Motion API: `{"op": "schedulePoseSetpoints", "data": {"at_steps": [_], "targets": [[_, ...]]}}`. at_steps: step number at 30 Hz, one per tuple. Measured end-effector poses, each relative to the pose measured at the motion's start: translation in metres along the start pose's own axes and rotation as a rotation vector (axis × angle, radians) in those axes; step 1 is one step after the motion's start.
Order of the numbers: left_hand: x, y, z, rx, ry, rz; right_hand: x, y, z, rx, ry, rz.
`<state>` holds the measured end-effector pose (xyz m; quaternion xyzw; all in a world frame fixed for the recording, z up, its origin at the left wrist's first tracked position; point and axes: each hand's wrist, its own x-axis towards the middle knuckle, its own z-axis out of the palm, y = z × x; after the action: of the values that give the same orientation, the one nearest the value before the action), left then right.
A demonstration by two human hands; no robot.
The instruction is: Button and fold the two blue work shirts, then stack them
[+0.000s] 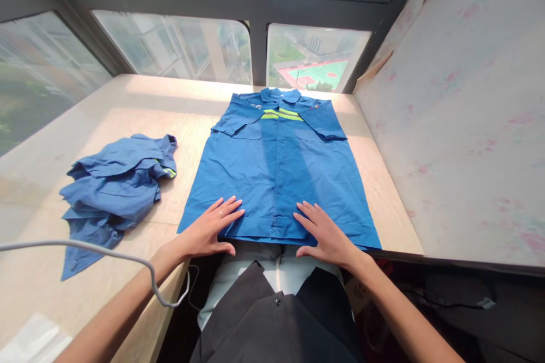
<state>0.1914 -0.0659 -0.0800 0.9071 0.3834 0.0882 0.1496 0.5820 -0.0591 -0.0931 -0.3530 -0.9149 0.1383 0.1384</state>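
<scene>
A blue short-sleeved work shirt (251,176) with yellow reflective strips lies flat on the wooden ledge (123,99), its collar toward the window. Both sleeves are folded inward over the chest. Near the hem's left part, my left hand (208,229) rests with fingers spread, a ring on one finger. My right hand (321,232) lies over the hem's right part, its fingers also apart. Neither hand grips the cloth. Left of the shirt is a crumpled blue garment (114,181) with a bit of yellow strip showing.
A grey cable (106,250) crosses in front of my left forearm. Windows with dark frames (258,39) border the far side. A flower-patterned wall (464,125) bounds the right. Something white (36,340) lies at the lower left. The ledge's front edge runs just below the hem.
</scene>
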Motion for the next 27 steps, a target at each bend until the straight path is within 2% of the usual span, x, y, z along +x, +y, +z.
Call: {"op": "schedulePoseSetpoints", "data": {"at_steps": [6,10,14,22,27], "targets": [[-0.005,0.001,0.012,0.102,0.083,0.045,-0.006,-0.003,0.004,-0.086,-0.004,-0.04],[-0.005,0.003,0.01,0.048,0.211,0.107,-0.012,0.002,0.001,-0.05,0.06,-0.03],[-0.006,0.006,0.004,0.004,0.325,0.083,-0.023,0.01,-0.011,0.01,0.137,0.024],[-0.003,0.004,-0.01,-0.011,0.263,-0.095,-0.041,0.03,-0.047,0.093,0.125,0.204],[-0.001,0.009,-0.033,0.032,0.273,-0.112,-0.036,0.034,-0.081,0.086,0.112,0.24]]}}
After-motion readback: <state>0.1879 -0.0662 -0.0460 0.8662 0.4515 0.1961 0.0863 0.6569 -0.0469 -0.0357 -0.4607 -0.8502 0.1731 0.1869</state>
